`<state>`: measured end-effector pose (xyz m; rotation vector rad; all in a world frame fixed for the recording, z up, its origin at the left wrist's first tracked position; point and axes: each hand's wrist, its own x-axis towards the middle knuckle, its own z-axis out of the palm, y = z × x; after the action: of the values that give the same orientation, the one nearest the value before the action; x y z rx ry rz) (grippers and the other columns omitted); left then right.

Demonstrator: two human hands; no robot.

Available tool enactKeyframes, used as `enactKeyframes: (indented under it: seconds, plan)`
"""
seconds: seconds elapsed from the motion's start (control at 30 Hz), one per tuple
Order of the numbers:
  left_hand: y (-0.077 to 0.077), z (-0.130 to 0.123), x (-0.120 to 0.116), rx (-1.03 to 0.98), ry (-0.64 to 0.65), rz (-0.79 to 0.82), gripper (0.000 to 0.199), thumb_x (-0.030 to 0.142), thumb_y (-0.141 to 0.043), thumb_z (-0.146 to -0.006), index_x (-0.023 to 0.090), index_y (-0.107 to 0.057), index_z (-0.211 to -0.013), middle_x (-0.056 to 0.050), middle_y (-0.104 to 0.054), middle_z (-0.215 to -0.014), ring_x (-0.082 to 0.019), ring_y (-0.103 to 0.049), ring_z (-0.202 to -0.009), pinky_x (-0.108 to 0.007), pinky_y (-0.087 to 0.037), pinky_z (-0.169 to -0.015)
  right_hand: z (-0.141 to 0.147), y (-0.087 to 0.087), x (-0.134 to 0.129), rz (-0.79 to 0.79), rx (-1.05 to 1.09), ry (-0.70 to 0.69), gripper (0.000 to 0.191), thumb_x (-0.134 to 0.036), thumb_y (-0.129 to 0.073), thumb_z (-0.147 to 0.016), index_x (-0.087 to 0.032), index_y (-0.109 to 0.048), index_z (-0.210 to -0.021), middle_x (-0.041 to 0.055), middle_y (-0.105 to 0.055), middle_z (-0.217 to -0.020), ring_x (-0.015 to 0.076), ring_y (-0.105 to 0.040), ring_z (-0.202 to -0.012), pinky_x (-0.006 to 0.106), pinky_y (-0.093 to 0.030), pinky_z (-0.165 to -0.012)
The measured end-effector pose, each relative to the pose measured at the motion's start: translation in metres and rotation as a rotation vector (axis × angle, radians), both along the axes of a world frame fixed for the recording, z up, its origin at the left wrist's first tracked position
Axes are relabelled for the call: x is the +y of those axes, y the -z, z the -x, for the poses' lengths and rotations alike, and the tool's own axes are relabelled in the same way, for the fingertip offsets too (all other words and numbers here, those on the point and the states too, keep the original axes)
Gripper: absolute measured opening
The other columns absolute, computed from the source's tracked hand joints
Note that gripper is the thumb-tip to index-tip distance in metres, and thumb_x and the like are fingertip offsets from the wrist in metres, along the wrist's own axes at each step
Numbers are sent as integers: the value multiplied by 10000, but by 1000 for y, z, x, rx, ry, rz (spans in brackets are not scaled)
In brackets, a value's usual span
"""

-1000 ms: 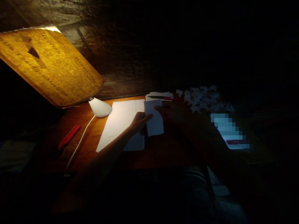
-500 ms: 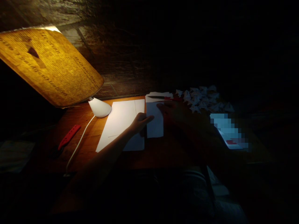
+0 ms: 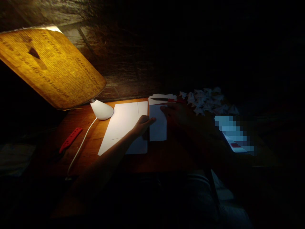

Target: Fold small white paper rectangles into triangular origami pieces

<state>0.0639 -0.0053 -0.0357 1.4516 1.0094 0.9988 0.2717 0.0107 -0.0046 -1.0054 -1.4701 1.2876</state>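
A small, narrow sheet of paper (image 3: pixel 158 132) stands out pale between my two hands. My left hand (image 3: pixel 141 126) grips its left edge, with the thumb lying over the top and the other fingers mostly hidden beneath. At the upper right edge of this sheet, my right hand (image 3: pixel 175 112) pinches the paper; much of that hand is lost in shadow. Beneath my left forearm lie larger white sheets (image 3: pixel 124 117) marked with thin dark lines. Just beyond the small sheet, a knife (image 3: pixel 159 99) with a dark blade and reddish handle rests on a stack of paper (image 3: pixel 153 102).
A lamp with a printed shade (image 3: pixel 54 70) and white base (image 3: pixel 102 110) lights the left side. Its cord (image 3: pixel 82 148) runs past a red strip with holes (image 3: pixel 71 140). Folded paper pieces (image 3: pixel 202 100) are heaped at back right, near a lit phone (image 3: pixel 235 148).
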Motion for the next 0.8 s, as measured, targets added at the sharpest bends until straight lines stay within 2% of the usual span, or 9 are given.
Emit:
enactKeyframes:
  seconds: [0.13,0.27,0.4,0.6,0.8]
  plan:
    - [0,1,1,22,28,0,638,712,-807,-752,193,-508,-531,16,-478,-490,-114,-485,-473,-238,-299,-427,1,-1,0,13,-15,15,477,-599,-746,-859,-222,-540,-653,-18,-536,-667,150,-489,-677,303,-392,-659]
    - [-1,1,0,23,56,12,665,767,-793,-716,183,-528,-542,12,-485,-505,-100,-454,-467,-237,-292,-443,2,-2,-3,-5,13,5,508,-646,-754,-834,-221,-546,-646,-12,-537,-667,151,-491,-675,303,-400,-646]
    - [-2,0,-2,-6,87,38,675,799,-793,-684,166,-577,-594,1,-534,-546,-104,-487,-495,-228,-348,-473,2,-5,-7,22,-30,12,531,-682,-759,-815,-228,-538,-649,-12,-536,-650,152,-487,-663,300,-422,-626]
    - [0,0,-2,-51,94,79,624,753,-823,-681,153,-655,-709,-37,-640,-644,-137,-585,-560,-252,-460,-528,5,-7,-11,-4,-59,-3,488,-655,-753,-816,-235,-551,-672,3,-567,-686,163,-498,-676,319,-439,-649]
    - [0,-1,-2,-52,87,92,585,708,-823,-718,141,-677,-723,-36,-667,-657,-131,-609,-578,-241,-479,-545,6,-8,-10,-25,-92,-11,519,-662,-724,-849,-229,-531,-638,-10,-541,-644,147,-486,-648,297,-414,-614]
